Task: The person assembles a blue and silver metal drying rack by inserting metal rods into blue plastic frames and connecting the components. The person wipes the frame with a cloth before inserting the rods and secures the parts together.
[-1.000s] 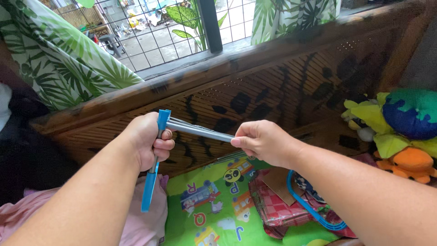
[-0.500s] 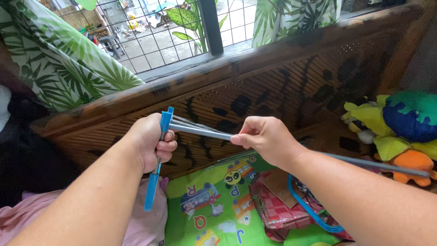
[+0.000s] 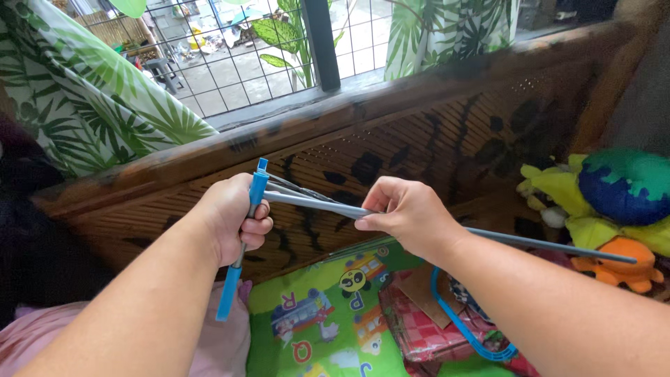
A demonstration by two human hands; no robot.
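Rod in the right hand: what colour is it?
Grey, a thin rod that the right hand pinches; the left hand grips its blue holder. Head view shows it.

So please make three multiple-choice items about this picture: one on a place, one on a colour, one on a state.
1. Where are the plush toys?
A. at the right
B. at the left
C. outside the window

2. What colour is the bar in the left hand?
A. red
B. blue
C. yellow

3. What is the right hand doing?
A. lying flat on the mat
B. hanging free
C. pinching the grey rod

Key: 1 A, they lie by the right edge; 2 B, the bar is plainly blue; 3 C, its fingers close on the rod.
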